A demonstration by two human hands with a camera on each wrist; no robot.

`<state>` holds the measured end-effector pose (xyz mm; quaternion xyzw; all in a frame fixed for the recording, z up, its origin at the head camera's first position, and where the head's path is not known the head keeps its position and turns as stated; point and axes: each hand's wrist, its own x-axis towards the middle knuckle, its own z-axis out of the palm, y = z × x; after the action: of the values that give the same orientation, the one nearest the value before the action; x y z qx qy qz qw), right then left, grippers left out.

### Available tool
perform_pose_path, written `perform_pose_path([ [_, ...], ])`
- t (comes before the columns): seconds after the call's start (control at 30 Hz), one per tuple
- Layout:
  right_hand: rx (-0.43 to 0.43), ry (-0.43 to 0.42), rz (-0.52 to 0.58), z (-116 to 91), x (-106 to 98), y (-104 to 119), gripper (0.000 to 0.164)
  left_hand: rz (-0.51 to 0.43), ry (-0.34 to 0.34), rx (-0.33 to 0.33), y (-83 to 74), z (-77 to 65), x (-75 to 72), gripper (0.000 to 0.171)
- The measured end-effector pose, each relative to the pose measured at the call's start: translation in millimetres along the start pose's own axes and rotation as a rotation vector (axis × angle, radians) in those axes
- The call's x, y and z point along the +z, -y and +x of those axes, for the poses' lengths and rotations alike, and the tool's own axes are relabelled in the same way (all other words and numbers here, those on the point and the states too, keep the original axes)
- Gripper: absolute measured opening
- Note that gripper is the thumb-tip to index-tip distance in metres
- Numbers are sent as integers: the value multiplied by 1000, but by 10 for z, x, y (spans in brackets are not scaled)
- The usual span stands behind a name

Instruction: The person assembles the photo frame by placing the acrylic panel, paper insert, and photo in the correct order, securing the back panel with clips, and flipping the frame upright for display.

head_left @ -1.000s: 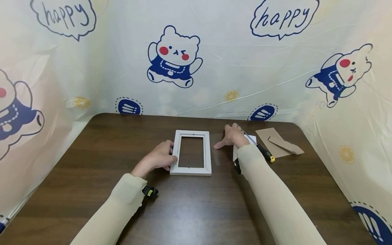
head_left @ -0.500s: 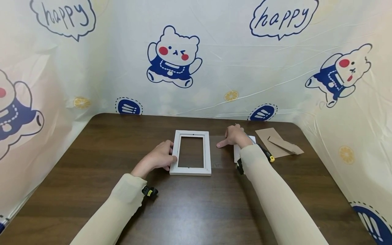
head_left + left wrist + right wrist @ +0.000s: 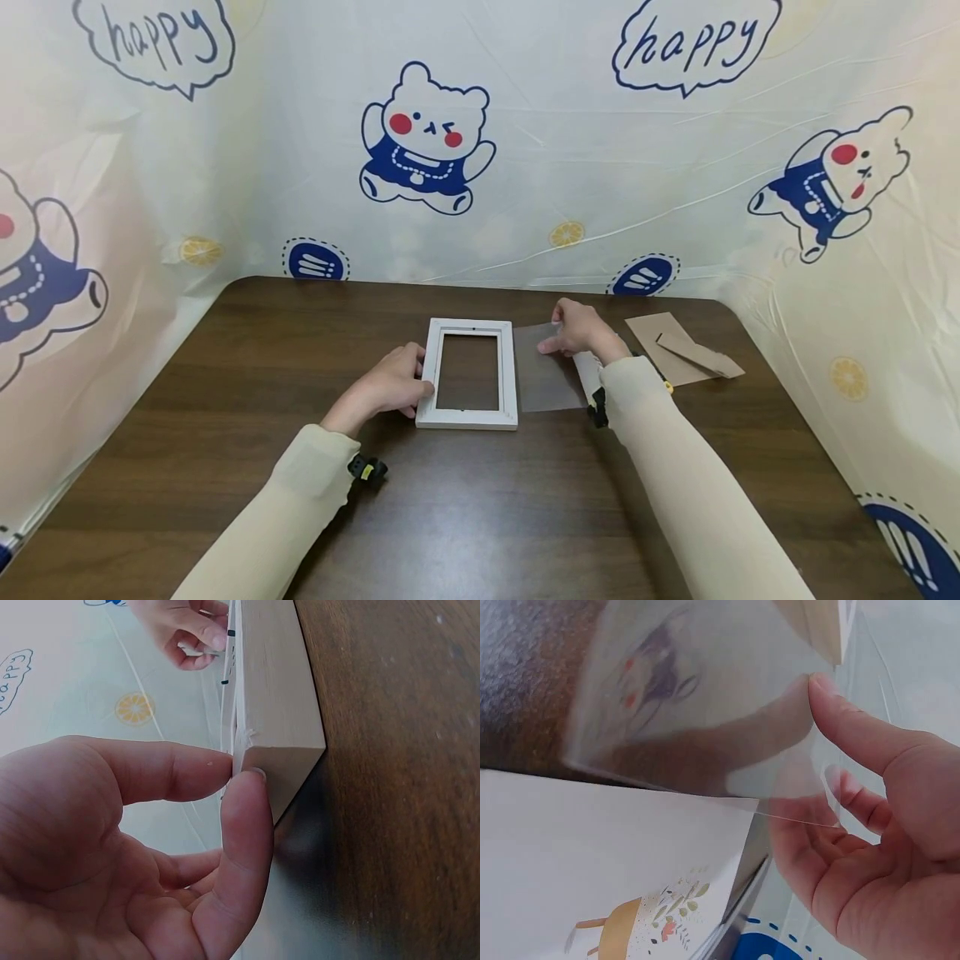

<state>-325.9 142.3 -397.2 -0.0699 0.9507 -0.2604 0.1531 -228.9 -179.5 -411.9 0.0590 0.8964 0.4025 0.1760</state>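
1. A brown wood-grain table [image 3: 450,517] with rounded far corners spans the lower half of the head view.
2. A pale, creased backdrop [image 3: 547,167] rises behind it and along both sides.
3. Printed on that are a winking bear [image 3: 426,142] in blue at upper centre, a tilted bear [image 3: 832,183] at upper right and a cut-off bear [image 3: 37,283] at the left edge.
4. A "happy" bubble [image 3: 156,42] sits at upper left, another bubble [image 3: 693,46] at upper right.
5. Citrus slices [image 3: 201,251] appear at centre left, centre and right.
6. Blue ovals [image 3: 317,260] with dashed borders lie along the table's far edge and at lower right.
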Motion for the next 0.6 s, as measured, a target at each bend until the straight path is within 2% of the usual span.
perform_pose_path([
  [0.27, 4, 23, 139, -81, -51, -19, 51, -11, 1, 8, -10, -22, -6, 53],
  [0.43, -18, 39, 165, -130, -94, -57, 46, -9, 4, 10, -16, -22, -6, 54],
  [0.6, -43, 99, 259, -173, -135, -61, 48, -10, 7, 0, -5, -31, -19, 56],
])
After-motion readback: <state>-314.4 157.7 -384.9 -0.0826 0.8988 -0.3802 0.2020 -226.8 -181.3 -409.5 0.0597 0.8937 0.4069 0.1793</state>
